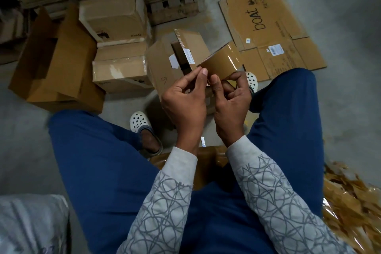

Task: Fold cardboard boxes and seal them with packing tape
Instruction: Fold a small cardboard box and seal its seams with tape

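We hold the tape roll [223, 60] over a small box [162, 64], right hand [232, 107] curled through its core, left hand [183, 107] pinching its edge.

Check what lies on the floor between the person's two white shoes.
In the head view, an open cardboard box stands between the left shoe and right shoe; the left hand and right hand, holding the tape roll, hide part of it.
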